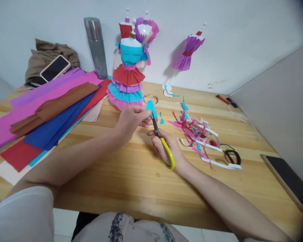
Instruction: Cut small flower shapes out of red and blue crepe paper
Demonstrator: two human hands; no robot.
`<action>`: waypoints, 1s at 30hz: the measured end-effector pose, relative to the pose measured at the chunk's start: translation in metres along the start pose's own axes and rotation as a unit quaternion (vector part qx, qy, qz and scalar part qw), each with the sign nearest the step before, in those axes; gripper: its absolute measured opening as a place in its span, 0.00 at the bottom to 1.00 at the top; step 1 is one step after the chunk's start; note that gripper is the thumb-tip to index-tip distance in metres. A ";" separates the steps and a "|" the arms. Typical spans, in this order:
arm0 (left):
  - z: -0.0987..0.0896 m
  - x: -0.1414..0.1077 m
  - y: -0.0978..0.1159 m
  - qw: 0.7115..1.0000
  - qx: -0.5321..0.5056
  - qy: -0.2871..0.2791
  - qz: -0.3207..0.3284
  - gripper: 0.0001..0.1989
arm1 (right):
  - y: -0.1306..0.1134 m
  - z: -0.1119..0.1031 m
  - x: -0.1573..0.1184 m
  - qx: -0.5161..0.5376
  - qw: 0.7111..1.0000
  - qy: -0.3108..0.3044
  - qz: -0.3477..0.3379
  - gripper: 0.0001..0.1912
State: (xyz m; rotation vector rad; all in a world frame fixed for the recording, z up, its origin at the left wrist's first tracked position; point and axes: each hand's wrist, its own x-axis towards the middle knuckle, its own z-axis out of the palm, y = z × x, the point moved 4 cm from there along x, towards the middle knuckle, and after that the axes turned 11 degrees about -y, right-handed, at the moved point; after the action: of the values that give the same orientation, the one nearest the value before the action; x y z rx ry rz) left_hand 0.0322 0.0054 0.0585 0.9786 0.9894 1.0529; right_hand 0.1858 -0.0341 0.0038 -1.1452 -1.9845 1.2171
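Note:
My left hand pinches a small folded piece of turquoise crepe paper above the middle of the table. Yellow-handled scissors are in my right hand, their dark blades meeting the lower part of that paper. Whether the blades have cut into it I cannot tell. Just behind my left hand stands a small dress form in a tiered paper dress of turquoise, red, purple and pink. A tiny turquoise scrap lies right of the paper, and a roll of tape rests behind it.
Crepe paper sheets in several colours cover the left side, near a bottle and a phone. Paper scraps and a black hair tie lie to the right. Another dress form leans against the wall. A tablet-like device lies far right.

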 end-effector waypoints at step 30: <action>0.002 -0.003 -0.002 1.000 -0.023 -0.005 0.014 0.14 | 0.003 0.000 0.001 0.005 1.000 0.011 0.001 0.25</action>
State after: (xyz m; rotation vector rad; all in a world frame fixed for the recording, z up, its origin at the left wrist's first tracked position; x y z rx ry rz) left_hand 0.0340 0.0015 0.0574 0.9611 0.9413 1.0874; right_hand 0.1867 -0.0325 0.0007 -1.1512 -1.9600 1.2100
